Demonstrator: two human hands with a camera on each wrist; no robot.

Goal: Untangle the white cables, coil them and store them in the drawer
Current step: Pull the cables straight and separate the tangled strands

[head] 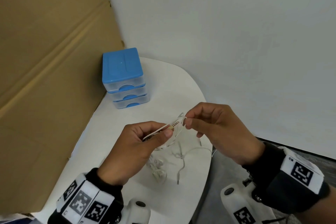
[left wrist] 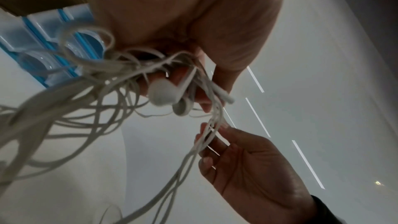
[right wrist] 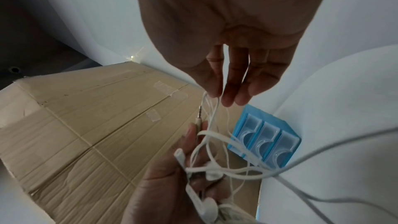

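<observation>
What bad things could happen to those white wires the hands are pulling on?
1. The right hand pinches strands while the left hand grips a bundle of the white cables with a jack plug; pulling apart might tighten the knot.
2. Loose ends lie near the table edge and could slip off.
3. The drawer unit looks closed, and both hands are full.

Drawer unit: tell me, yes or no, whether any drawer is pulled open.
No. In the head view all three drawers of the blue drawer unit sit flush and closed.
</observation>
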